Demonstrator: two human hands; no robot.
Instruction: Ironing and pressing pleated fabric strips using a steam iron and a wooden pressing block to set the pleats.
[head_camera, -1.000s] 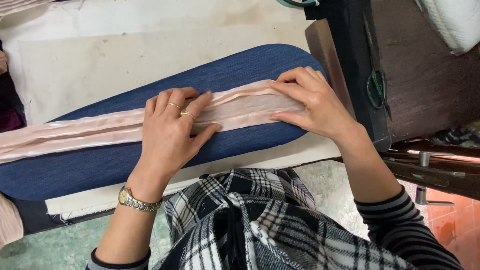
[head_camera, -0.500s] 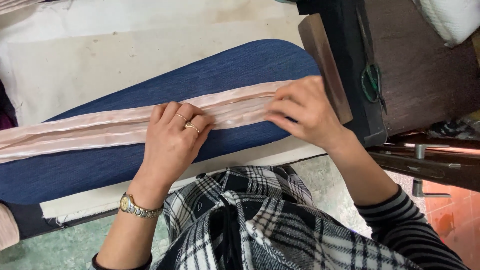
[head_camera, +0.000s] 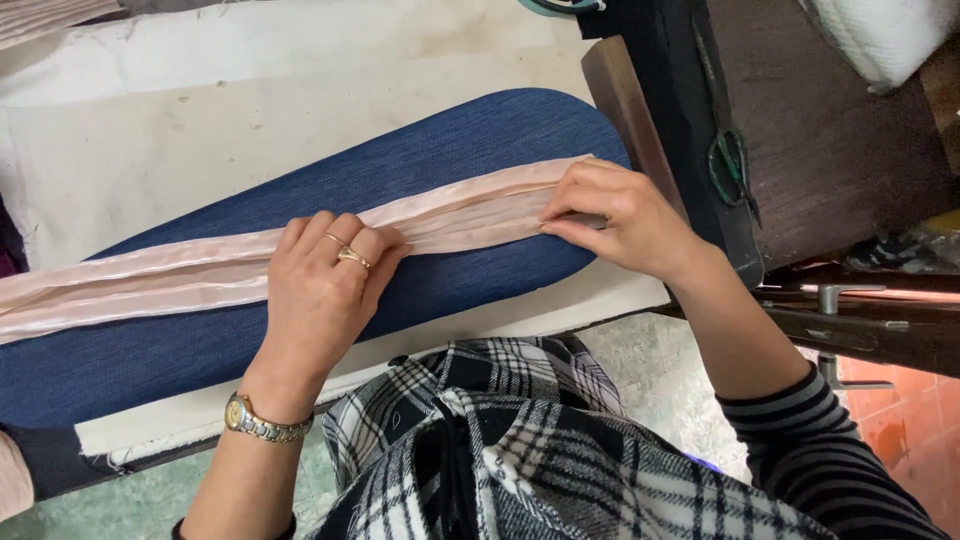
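A long strip of pale pink fabric (head_camera: 200, 280) lay lengthwise along the middle of a blue padded board (head_camera: 450, 150), running from the board's rounded end out past the left edge of the view. The strip was folded into narrow lengthwise pleats.

The left hand (head_camera: 325, 295) rested flat on the strip near the middle of the board, fingers extended and held together, pressing the fabric down onto the board. Two rings sat on one finger, and a gold wristwatch (head_camera: 262, 422) was worn on the left wrist, at the board's near edge.

The right hand (head_camera: 625, 220) was positioned at the rounded end of the board. Its fingertips were drawn together and pinched the end of the strip, holding the pleats closed.

Under the board lay a white cloth cover (head_camera: 250, 120), visible beyond the board's far edge and as a narrow band along its near edge. To the right of the board's rounded end stood a dark wooden surface (head_camera: 830, 150), with a pair of green-handled scissors (head_camera: 733, 170) at its near side. A black-and-white plaid garment (head_camera: 520, 450) was visible below the board's near edge.
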